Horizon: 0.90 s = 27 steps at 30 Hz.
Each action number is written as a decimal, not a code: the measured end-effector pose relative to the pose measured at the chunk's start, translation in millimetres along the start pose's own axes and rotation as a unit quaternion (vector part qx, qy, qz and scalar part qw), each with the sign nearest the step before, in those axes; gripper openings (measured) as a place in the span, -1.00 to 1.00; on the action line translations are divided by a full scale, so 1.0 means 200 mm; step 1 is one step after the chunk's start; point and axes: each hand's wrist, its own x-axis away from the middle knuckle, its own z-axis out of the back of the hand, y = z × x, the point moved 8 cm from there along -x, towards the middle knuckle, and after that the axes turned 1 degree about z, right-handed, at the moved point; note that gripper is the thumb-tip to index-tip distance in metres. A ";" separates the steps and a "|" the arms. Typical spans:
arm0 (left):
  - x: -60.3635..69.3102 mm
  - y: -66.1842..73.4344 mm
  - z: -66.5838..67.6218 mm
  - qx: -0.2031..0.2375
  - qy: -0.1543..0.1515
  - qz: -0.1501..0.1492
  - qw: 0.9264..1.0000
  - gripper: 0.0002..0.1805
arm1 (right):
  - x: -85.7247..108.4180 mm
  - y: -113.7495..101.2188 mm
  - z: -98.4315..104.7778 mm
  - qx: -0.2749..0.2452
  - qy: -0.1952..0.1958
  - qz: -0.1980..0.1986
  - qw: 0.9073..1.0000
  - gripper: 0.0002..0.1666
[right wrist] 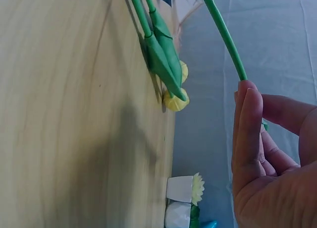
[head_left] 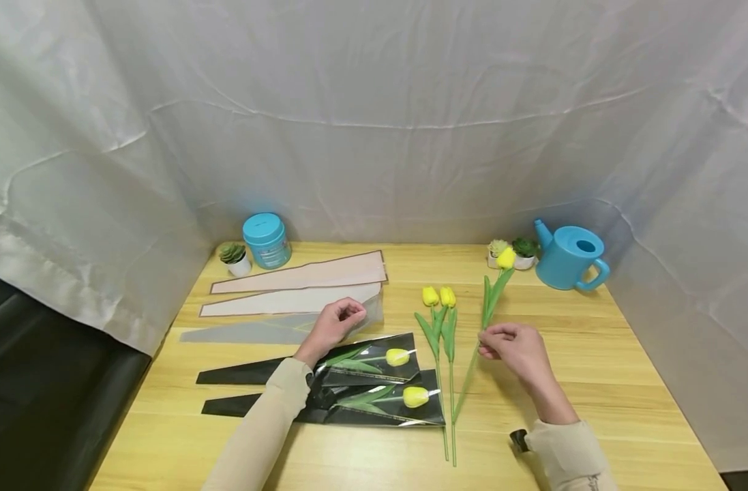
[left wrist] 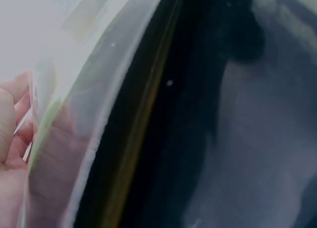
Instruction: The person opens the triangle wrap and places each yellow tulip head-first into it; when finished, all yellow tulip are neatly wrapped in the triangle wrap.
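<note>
My right hand (head_left: 516, 353) pinches the green stem of a yellow tulip (head_left: 505, 258), raised at a slant with its bloom pointing away. The right wrist view shows that stem (right wrist: 225, 34) between thumb and fingertips. At the left, my left hand (head_left: 333, 329) pinches the wide end of a translucent grey flower sleeve (head_left: 245, 331); clear film (left wrist: 84, 114) crosses the left wrist view beside the fingers. Two more yellow tulips (head_left: 438, 297) lie side by side between the hands. Nearer me are two black sleeves (head_left: 245, 372), each with a tulip inside, partly under my left forearm.
Beyond the left hand lie a white sleeve (head_left: 275, 302) and a pink sleeve (head_left: 312, 274). At the back left stand a small potted succulent (head_left: 235, 259) and a blue jar (head_left: 267, 241). Small potted plants (head_left: 524, 252) and a blue watering can (head_left: 566, 258) stand at the back right.
</note>
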 end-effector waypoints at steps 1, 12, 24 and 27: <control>0.00 0.00 0.00 0.000 -0.001 0.000 1.000 -0.86 | 0.00 0.00 0.00 -0.002 0.002 0.002 1.000 -0.63; -0.01 -0.01 -0.01 -0.016 0.020 0.010 1.000 -0.89 | -0.03 -0.06 0.01 -0.062 0.030 0.041 0.997 -0.59; 0.00 -0.02 0.00 -0.004 0.010 -0.001 1.000 -0.86 | -0.08 -0.17 0.01 -0.108 0.063 0.082 0.989 -0.63; 0.00 -0.01 0.00 -0.003 0.007 -0.002 1.000 -0.87 | -0.09 -0.19 0.03 -0.119 0.077 0.087 0.986 -0.64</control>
